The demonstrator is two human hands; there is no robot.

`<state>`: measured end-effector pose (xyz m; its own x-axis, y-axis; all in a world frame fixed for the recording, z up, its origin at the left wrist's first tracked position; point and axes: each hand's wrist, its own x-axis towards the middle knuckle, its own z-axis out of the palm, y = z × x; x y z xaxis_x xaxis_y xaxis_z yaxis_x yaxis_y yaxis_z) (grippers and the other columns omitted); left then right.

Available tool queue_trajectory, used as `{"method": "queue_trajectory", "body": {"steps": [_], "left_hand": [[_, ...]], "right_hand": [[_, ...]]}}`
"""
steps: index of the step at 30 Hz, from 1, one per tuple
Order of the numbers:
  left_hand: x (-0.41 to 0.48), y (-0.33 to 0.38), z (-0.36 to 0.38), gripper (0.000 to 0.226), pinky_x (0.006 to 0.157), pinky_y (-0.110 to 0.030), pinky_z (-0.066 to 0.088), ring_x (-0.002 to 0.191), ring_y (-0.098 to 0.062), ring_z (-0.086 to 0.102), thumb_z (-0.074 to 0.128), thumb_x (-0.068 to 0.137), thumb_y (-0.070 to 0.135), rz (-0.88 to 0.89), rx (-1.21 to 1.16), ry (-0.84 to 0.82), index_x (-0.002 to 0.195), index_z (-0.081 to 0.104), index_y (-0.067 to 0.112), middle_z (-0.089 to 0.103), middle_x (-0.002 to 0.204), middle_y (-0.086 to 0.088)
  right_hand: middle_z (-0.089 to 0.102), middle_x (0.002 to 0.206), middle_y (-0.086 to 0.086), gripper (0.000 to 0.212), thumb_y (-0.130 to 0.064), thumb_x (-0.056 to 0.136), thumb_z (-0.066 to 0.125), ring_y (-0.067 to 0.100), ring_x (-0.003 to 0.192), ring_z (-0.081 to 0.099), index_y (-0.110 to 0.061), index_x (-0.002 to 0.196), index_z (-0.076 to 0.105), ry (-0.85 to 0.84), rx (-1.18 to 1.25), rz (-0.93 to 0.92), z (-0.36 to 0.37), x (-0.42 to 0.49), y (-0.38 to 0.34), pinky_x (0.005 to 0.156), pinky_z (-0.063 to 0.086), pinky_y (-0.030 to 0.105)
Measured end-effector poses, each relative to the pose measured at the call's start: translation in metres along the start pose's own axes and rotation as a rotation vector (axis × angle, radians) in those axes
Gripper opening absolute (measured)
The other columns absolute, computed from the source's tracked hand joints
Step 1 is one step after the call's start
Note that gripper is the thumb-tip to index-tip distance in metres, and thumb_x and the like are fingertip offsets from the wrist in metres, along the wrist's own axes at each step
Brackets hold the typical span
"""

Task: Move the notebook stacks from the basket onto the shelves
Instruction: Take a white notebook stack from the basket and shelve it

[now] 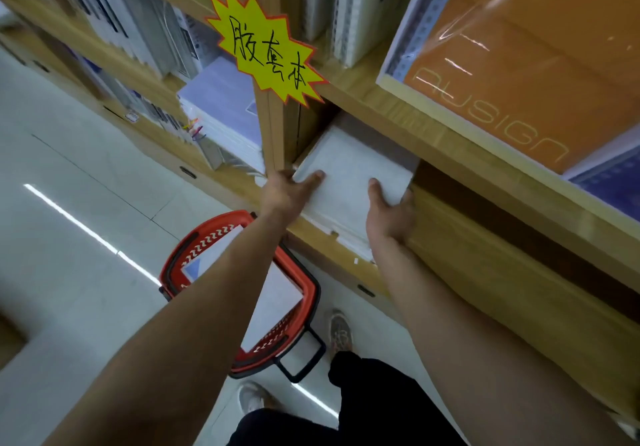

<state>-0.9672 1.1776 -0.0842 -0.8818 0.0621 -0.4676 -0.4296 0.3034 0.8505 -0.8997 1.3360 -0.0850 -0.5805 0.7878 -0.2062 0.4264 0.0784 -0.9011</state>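
A pale tiled floor [86, 210] is seen below, where a red basket [311, 293] holding white notebooks [277, 289] stands beside the shelf base. Above it, a white notebook stack [349, 168] is held at the front edge of a wooden shelf [450, 237], the left hand [284, 192] and right hand [388, 213] each closed in a grip on its near corners. Higher up, a yellow starburst sign [266, 47] and an orange notebook [519, 64] are displayed.
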Motion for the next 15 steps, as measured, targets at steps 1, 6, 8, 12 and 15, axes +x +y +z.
{"method": "queue_trajectory", "body": {"steps": [1,6,8,12,15], "left_hand": [[0.008,0.008,-0.002,0.057,0.083,-0.032,0.059,0.096,-0.020,0.069,0.076,0.083,0.052,0.010,-0.014,0.030,0.122,0.064,0.012,0.070,0.109,-0.003],[-0.006,-0.002,-0.005,0.060,0.086,-0.025,0.042,0.106,-0.012,0.055,0.069,0.094,0.039,0.024,0.016,0.099,0.141,0.049,0.009,0.055,0.115,0.006],[-0.023,-0.021,0.003,0.044,0.084,-0.025,0.041,0.103,-0.012,0.055,0.066,0.096,0.037,0.001,0.047,0.066,0.130,0.054,0.012,0.055,0.107,0.011],[-0.024,-0.028,0.023,0.043,0.078,-0.029,0.043,0.102,-0.023,0.061,0.064,0.094,0.048,-0.042,0.038,-0.054,0.113,0.060,0.010,0.061,0.100,0.001],[-0.015,-0.021,0.033,0.058,0.090,-0.037,0.051,0.112,-0.032,0.061,0.063,0.091,0.054,-0.003,-0.022,-0.012,0.119,0.058,0.003,0.064,0.115,-0.016]], "right_hand": [[0.066,0.129,0.012,0.069,-0.039,0.091,0.073,0.026,0.107,0.068,-0.004,0.145,0.048,-0.008,0.012,0.015,0.006,0.003,-0.004,0.077,0.050,0.023],[0.058,0.140,0.009,0.087,-0.029,0.091,0.074,0.022,0.120,0.061,-0.012,0.159,0.022,-0.199,-0.017,0.047,0.016,0.007,0.002,0.095,0.052,0.029],[0.056,0.142,0.008,0.089,-0.029,0.092,0.073,0.022,0.122,0.060,-0.013,0.160,0.017,-0.242,-0.038,0.038,0.014,0.007,0.008,0.100,0.052,0.034],[0.058,0.138,0.005,0.085,-0.034,0.092,0.073,0.016,0.116,0.061,-0.016,0.158,0.023,-0.220,-0.085,0.002,0.017,0.013,0.010,0.089,0.054,0.027],[0.058,0.140,0.005,0.083,-0.039,0.090,0.073,0.019,0.120,0.062,-0.018,0.156,0.027,-0.198,-0.089,-0.008,0.021,0.025,0.008,0.089,0.054,0.028]]}}
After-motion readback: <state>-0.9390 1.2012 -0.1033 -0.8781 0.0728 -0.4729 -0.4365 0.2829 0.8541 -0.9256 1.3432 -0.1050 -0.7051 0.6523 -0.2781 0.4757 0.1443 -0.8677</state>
